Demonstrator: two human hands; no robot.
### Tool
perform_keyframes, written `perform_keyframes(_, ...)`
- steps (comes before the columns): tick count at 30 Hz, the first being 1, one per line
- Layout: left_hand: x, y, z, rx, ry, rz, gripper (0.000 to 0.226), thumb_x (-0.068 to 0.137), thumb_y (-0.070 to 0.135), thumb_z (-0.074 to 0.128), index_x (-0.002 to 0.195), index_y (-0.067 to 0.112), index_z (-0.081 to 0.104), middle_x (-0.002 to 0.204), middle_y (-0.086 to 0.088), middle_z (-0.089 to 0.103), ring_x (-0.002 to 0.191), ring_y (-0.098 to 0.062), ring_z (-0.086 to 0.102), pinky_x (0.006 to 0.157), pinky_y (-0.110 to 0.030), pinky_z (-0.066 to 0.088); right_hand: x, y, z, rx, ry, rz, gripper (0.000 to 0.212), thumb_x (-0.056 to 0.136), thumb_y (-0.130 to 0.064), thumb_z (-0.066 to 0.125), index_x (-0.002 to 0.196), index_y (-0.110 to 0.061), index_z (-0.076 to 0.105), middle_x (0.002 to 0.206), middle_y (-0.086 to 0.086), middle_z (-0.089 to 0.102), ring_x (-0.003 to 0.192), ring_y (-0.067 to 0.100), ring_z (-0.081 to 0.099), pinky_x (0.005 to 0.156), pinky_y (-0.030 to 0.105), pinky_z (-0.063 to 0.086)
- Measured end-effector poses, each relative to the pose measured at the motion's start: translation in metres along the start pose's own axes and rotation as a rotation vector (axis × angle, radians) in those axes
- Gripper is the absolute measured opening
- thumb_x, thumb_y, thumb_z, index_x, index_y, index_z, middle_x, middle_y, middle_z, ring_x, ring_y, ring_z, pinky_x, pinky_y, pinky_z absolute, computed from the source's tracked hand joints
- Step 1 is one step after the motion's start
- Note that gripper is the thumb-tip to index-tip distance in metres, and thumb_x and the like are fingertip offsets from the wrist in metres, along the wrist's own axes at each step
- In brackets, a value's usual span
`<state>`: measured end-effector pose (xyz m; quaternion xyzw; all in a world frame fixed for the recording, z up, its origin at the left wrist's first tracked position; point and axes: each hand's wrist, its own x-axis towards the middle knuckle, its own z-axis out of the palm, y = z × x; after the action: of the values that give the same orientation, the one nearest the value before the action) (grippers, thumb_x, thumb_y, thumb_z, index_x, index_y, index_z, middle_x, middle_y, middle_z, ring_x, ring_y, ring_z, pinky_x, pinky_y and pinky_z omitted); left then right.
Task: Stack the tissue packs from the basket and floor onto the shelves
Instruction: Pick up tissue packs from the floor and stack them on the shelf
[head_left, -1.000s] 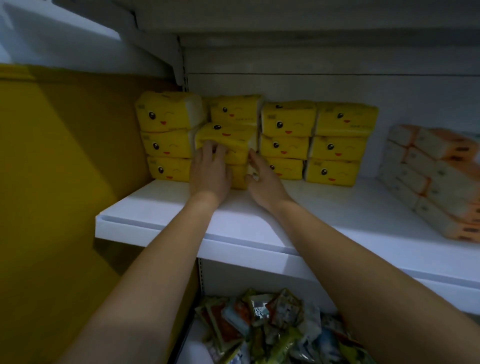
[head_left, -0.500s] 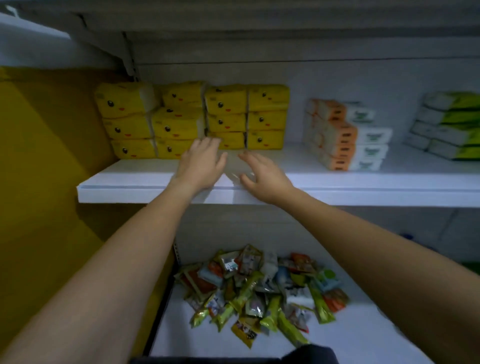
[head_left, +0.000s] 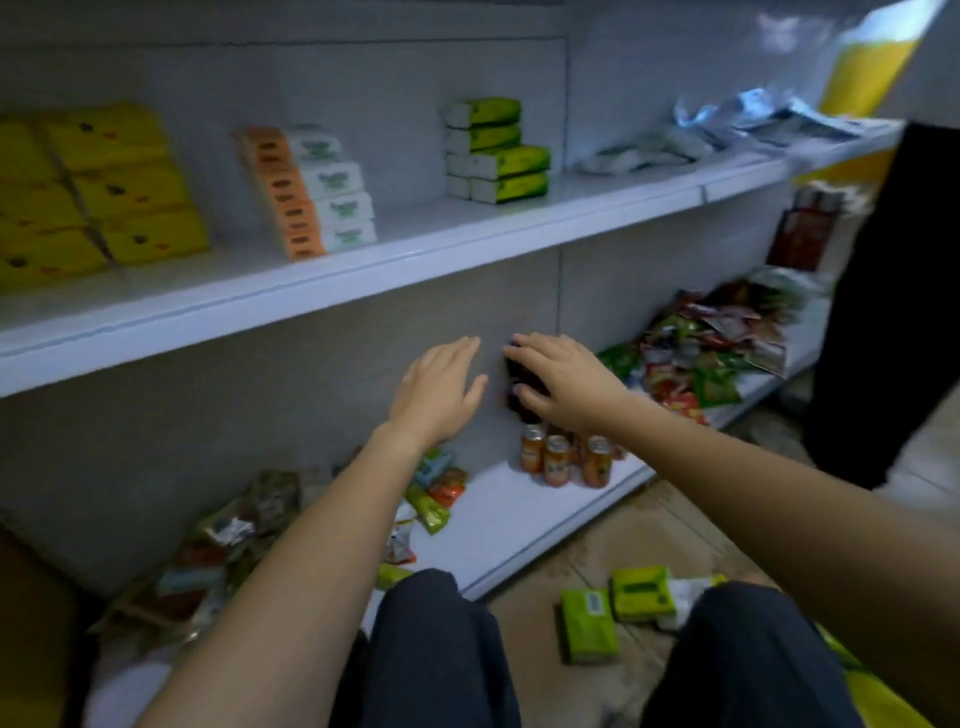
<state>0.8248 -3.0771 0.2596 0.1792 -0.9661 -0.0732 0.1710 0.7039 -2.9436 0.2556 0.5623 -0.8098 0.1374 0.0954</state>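
Nearest, loose green tissue packs (head_left: 589, 626) lie on the floor (head_left: 613, 530) between the person's knees (head_left: 431, 639). Beyond them, the left hand (head_left: 439, 395) and right hand (head_left: 566, 387) hang side by side, fingers extended, gripping nothing. Orange cans (head_left: 556, 460) stand on the lower shelf (head_left: 514, 519). On the upper shelf (head_left: 363, 275), stacked from left to right: yellow packs (head_left: 119, 182), orange-and-white packs (head_left: 311, 192), green stacked packs (head_left: 493, 150).

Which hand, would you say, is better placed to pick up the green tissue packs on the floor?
Probably the right hand: open, and nearer the green tissue packs lying by the right knee; the left hand is farther.
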Motion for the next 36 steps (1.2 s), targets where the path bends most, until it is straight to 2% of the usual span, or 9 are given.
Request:
perform_keyframes(4,0.033,0.064,0.064,-0.072,-0.143,0.114,0.053,0.099,0.032,0.037,0.147,0.014,0.024,0.154,-0.004,0.026,0.140,-0.021,0.024,0.114,-0.032,0.020,-0.069,0.077,0.003,-0.057,-0.039,0.202,0.052,0.094,-0.038,0.045,0.141,-0.017,0.037,0.149,0.006,0.034,0.137,0.024,0.031,0.112,0.037,0.021)
perform_keyframes(9,0.065,0.145,0.152,-0.182,-0.322,0.217,0.052,0.100,0.033,0.034,0.147,0.012,0.024,0.152,-0.007,0.028,0.138,-0.025,0.027,0.111,-0.035,0.025,-0.167,0.154,0.025,-0.010,-0.057,0.497,0.062,0.084,-0.045,0.036,0.133,-0.010,0.049,0.140,0.014,0.046,0.128,0.032,0.044,0.105,0.040,0.032)
perform_keyframes(11,0.068,0.172,0.190,-0.217,-0.409,0.255,0.052,0.100,0.033,0.034,0.146,0.011,0.026,0.152,-0.008,0.028,0.138,-0.026,0.028,0.111,-0.036,0.025,-0.207,0.177,0.041,0.022,-0.074,0.640,0.055,0.088,-0.040,0.044,0.135,-0.011,0.046,0.143,0.014,0.042,0.130,0.032,0.041,0.107,0.040,0.030)
perform_keyframes(14,0.065,0.207,0.250,-0.245,-0.531,0.309,0.053,0.100,0.032,0.035,0.147,0.010,0.024,0.153,-0.009,0.026,0.140,-0.025,0.025,0.112,-0.033,0.022,-0.258,0.207,0.072,0.077,-0.141,0.819,0.050,0.094,-0.032,0.048,0.140,-0.017,0.038,0.150,0.008,0.033,0.135,0.028,0.034,0.110,0.039,0.028)
perform_keyframes(18,0.059,0.244,0.329,-0.273,-0.697,0.313,0.054,0.099,0.029,0.037,0.147,0.009,0.023,0.154,-0.011,0.023,0.141,-0.026,0.022,0.113,-0.031,0.019,-0.312,0.237,0.122,0.178,-0.158,1.025,0.048,0.095,-0.029,0.048,0.140,-0.015,0.040,0.147,0.010,0.036,0.135,0.026,0.033,0.109,0.033,0.025)
perform_keyframes(22,0.054,0.283,0.414,-0.322,-0.872,0.377,0.061,0.096,0.039,0.036,0.147,0.008,0.024,0.153,-0.013,0.025,0.140,-0.030,0.025,0.114,-0.036,0.023,-0.366,0.259,0.178,0.311,-0.198,1.249,0.048,0.094,-0.026,0.051,0.139,-0.012,0.041,0.144,0.015,0.039,0.135,0.026,0.032,0.109,0.031,0.022)
perform_keyframes(25,0.045,0.316,0.477,-0.281,-1.021,0.427,0.059,0.099,0.035,0.037,0.148,0.009,0.018,0.154,-0.016,0.020,0.141,-0.030,0.021,0.113,-0.039,0.023,-0.404,0.273,0.217,0.397,-0.215,1.398,0.047,0.094,-0.022,0.052,0.138,-0.010,0.041,0.144,0.019,0.036,0.136,0.027,0.031,0.108,0.028,0.022)
perform_keyframes(32,-0.022,0.371,0.586,-0.402,-1.307,0.349,0.058,0.096,0.028,0.044,0.146,0.011,0.019,0.143,-0.025,0.033,0.130,-0.040,0.036,0.103,-0.041,0.034,-0.464,0.300,0.286,0.456,-0.142,1.734,0.052,0.092,-0.020,0.054,0.141,-0.012,0.037,0.146,0.022,0.028,0.137,0.031,0.027,0.109,0.034,0.023)
perform_keyframes(36,-0.058,0.382,0.621,-0.443,-1.429,0.135,0.079,0.095,0.028,0.048,0.149,0.016,-0.007,0.141,-0.030,0.035,0.125,-0.043,0.041,0.101,-0.045,0.038,-0.481,0.309,0.313,0.621,0.001,1.854,0.065,0.092,-0.017,0.054,0.146,-0.007,0.019,0.146,0.018,0.032,0.136,0.028,0.031,0.111,0.035,0.025)
